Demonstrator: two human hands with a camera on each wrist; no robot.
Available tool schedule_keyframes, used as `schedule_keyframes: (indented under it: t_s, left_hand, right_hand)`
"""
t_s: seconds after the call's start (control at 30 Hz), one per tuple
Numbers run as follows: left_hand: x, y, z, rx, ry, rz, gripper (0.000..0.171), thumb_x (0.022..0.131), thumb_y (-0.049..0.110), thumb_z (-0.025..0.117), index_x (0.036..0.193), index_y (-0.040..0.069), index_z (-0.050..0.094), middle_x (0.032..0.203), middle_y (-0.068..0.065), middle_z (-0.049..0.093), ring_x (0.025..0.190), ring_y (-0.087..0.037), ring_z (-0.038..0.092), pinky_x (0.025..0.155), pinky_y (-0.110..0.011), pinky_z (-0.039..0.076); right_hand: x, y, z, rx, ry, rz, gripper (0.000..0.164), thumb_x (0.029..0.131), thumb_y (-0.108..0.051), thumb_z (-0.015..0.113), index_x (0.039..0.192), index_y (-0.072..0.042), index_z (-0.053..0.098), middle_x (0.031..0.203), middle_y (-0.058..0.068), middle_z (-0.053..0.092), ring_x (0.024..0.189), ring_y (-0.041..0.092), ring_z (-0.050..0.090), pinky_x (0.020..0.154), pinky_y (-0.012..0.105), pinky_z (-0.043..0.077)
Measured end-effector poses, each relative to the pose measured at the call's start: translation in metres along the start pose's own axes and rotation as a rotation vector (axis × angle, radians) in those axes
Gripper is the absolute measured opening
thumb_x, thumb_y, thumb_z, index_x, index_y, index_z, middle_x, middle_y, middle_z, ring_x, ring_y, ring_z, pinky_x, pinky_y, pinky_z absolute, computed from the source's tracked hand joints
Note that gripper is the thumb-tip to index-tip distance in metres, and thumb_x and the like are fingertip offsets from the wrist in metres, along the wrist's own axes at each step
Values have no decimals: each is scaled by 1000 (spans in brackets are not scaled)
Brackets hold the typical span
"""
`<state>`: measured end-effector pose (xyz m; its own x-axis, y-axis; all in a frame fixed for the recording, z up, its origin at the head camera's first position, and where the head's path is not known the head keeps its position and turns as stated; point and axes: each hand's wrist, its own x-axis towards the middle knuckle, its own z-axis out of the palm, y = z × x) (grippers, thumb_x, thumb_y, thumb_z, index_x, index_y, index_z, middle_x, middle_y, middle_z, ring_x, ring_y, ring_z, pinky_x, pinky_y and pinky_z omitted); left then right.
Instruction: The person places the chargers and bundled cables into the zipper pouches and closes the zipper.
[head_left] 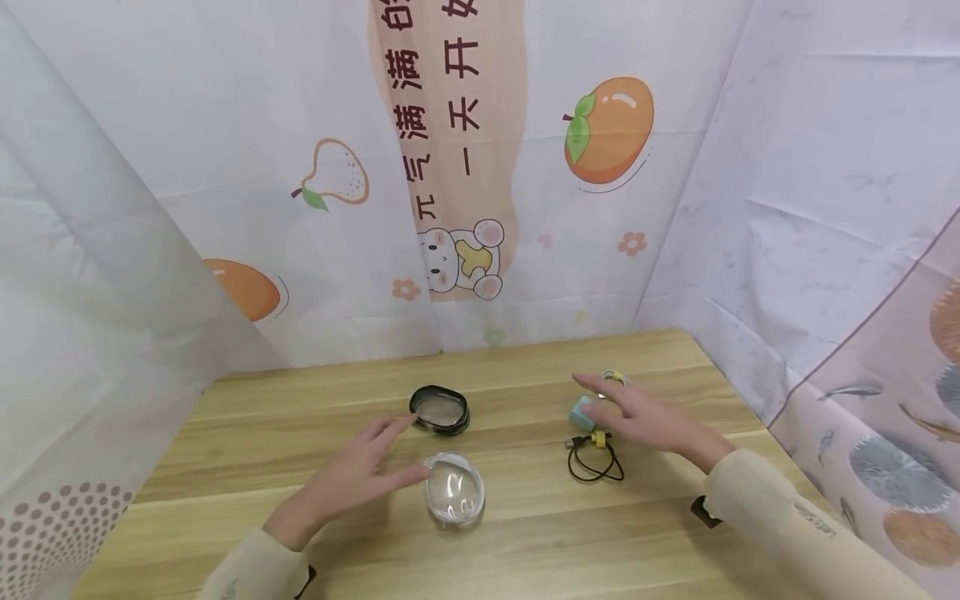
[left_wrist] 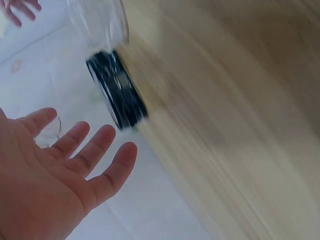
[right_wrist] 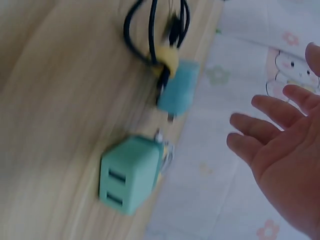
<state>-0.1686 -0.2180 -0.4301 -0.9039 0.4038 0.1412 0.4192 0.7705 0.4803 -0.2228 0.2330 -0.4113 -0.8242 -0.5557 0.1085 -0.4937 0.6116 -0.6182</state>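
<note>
My left hand (head_left: 356, 479) is held above the table with fingers extended and holds nothing. Nearest to it are a clear round container (head_left: 455, 492) and, farther back, a black-rimmed oval container (head_left: 441, 410) with a see-through middle. My right hand (head_left: 645, 421) hovers at the right side, fingers spread and palm bare. Partly under it in the head view is a light-blue charger plug (head_left: 581, 414). The right wrist view shows a mint-green USB charger plug (right_wrist: 130, 172) with two ports and a blue plug (right_wrist: 179, 90). A black cable (head_left: 595, 461) with a yellow tie lies in front.
A coiled pale cable (head_left: 615, 379) lies behind the right hand. The wooden table (head_left: 315, 400) meets a white printed curtain (head_left: 337, 275) at its back edge, and more curtain (head_left: 840, 192) hangs along the right.
</note>
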Motion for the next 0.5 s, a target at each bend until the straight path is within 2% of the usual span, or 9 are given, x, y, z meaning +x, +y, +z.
schedule_keyframes:
  t_s: [0.13, 0.2, 0.33, 0.43, 0.5]
  left_hand:
    - [7, 11, 11, -4, -61, -15, 94, 84, 72, 65, 158, 22, 37, 152, -14, 44, 131, -38, 49, 98, -64, 45]
    - [10, 16, 17, -19, -92, -32, 101, 82, 74, 66, 160, 19, 33, 156, -18, 39, 136, -42, 44, 100, -67, 42]
    - [16, 26, 25, -76, -126, -52, 113, 76, 76, 71, 160, 14, 29, 159, -24, 31, 141, -44, 36, 103, -67, 39]
    - [18, 32, 29, -104, -140, -39, 118, 73, 75, 75, 160, 11, 28, 158, -24, 31, 139, -45, 38, 104, -65, 39]
    - [20, 35, 31, -110, -142, -23, 120, 71, 74, 77, 160, 10, 28, 157, -25, 32, 138, -44, 39, 104, -63, 40]
  right_hand:
    - [7, -8, 11, 74, -33, -48, 57, 107, -36, 52, 157, -11, 37, 155, 9, 45, 139, 32, 45, 107, 55, 42]
    - [10, -10, 18, 130, -53, -65, 57, 107, -33, 53, 157, -11, 36, 151, 11, 49, 136, 33, 49, 105, 53, 44]
    - [16, -14, 30, 172, -75, -96, 54, 107, -31, 53, 156, -13, 38, 136, 11, 61, 118, 30, 63, 96, 44, 53]
    - [20, -17, 37, 149, -102, -106, 50, 107, -31, 53, 153, -12, 44, 126, 11, 66, 104, 25, 67, 86, 37, 55]
    - [22, -21, 41, 142, -131, -110, 48, 108, -29, 52, 151, -10, 45, 123, 13, 67, 102, 25, 67, 85, 36, 55]
